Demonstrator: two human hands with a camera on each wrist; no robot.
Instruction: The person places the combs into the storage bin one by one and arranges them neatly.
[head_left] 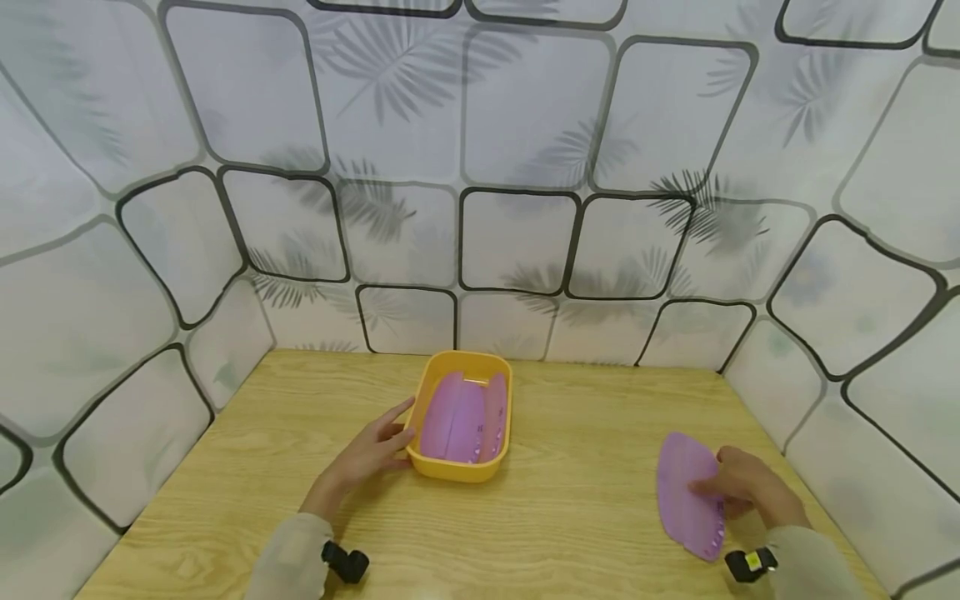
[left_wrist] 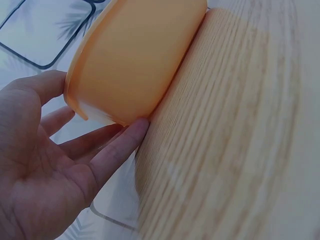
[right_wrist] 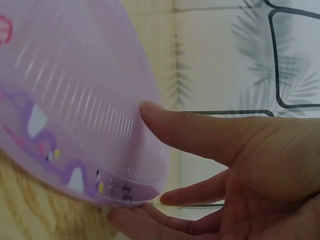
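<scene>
My left hand (head_left: pixel 369 457) touches the left side of a yellow plastic basket (head_left: pixel 457 472), its fingers fairly straight from rim to base in the left wrist view. Inside the basket lie translucent purple plastic pieces (head_left: pixel 444 417) with printed, decorated edges. Over at the right, my right hand (head_left: pixel 742 483) holds a similar purple plastic piece (head_left: pixel 681 492) by its right edge. In the right wrist view the thumb (right_wrist: pixel 187 132) presses the ribbed face and the other fingers are at the edge behind. That piece is curved, with small printed figures and a wavy purple border.
A light wooden table (head_left: pixel 577 508) carries everything. White cloth (head_left: pixel 517 242) with dark outlined squares and leaf prints rises behind the table and on both sides. Small black devices (head_left: pixel 345 562) are strapped at both wrists.
</scene>
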